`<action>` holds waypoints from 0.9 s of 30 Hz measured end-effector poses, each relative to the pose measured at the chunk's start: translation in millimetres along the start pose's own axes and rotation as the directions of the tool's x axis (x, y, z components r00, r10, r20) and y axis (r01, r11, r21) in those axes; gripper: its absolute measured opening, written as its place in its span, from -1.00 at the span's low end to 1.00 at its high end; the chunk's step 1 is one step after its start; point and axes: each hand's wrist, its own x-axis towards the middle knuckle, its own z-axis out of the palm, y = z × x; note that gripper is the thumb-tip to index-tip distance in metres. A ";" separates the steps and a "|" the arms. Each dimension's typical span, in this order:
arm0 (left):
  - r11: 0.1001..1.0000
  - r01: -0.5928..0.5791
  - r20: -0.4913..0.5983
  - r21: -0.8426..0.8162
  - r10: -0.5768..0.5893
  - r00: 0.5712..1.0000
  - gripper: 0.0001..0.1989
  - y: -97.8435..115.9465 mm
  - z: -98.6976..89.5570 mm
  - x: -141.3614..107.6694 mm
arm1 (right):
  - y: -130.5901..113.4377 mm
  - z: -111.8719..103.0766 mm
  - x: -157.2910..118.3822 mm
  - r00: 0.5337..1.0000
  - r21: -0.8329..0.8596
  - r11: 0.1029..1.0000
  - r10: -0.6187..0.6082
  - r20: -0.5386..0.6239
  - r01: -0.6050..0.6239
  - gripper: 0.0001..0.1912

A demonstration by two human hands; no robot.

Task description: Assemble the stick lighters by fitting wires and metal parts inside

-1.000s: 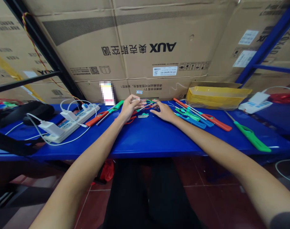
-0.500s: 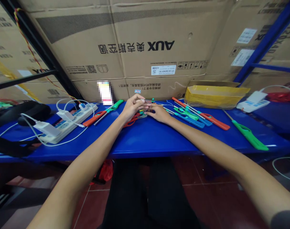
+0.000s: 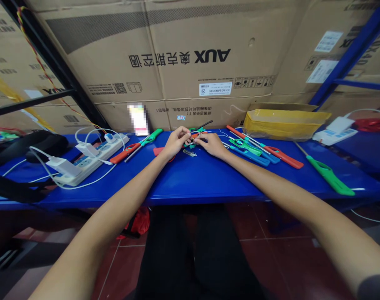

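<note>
My left hand [image 3: 177,141] and my right hand [image 3: 213,144] meet over the blue table, fingertips pinched around small pieces that the fingers mostly hide. Bits of orange and green show between them. A thin dark rod [image 3: 206,124] slants up just behind the fingertips. Close in front of my hands lies a small clear piece [image 3: 190,153]. A red-orange handle part [image 3: 159,151] pokes out beside my left wrist. To the right of my right hand, several long-necked utility lighters [image 3: 255,158] in blue, green and red lie in a loose pile.
Left of my hands lie a red lighter [image 3: 125,153] and a green one [image 3: 155,135], with a white power strip [image 3: 93,163] beyond. A blurred bright screen [image 3: 139,120] leans on the cardboard. Yellow-taped box [image 3: 283,125] stands back right; a green lighter [image 3: 330,175] lies at far right.
The hands have drawn slightly apart and their fingers have shifted. A dark rod now shows behind them, and the clear piece lies on the table in front. The view has tilted a little.
</note>
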 end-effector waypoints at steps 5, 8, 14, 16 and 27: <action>0.992 -0.034 0.031 0.119 0.031 0.999 -0.76 -4.6 -3.8 2.1 | -2.5 -0.8 -0.3 1.000 0.057 0.998 -0.027 0.011 0.027 -0.71; 0.979 -0.049 0.028 0.200 0.045 0.999 -0.79 -6.7 -7.1 3.0 | -3.9 -1.9 -0.2 1.000 0.069 0.997 -0.022 0.014 0.021 -0.65; 0.932 -0.043 -0.006 0.360 0.048 0.999 -0.80 -5.0 -15.1 2.8 | -3.7 -3.1 -0.4 1.000 0.047 0.999 -0.010 0.024 0.008 -0.57; 0.907 -0.056 -0.017 0.418 0.069 0.997 -0.81 -2.1 -16.7 1.8 | -3.1 -3.3 -0.2 1.000 0.037 0.999 -0.001 0.008 0.001 -0.57; 0.864 -0.027 -0.026 0.502 0.046 0.999 -0.86 2.3 -21.1 1.5 | 0.5 1.6 1.1 0.997 0.355 0.932 0.067 0.025 -0.071 -0.68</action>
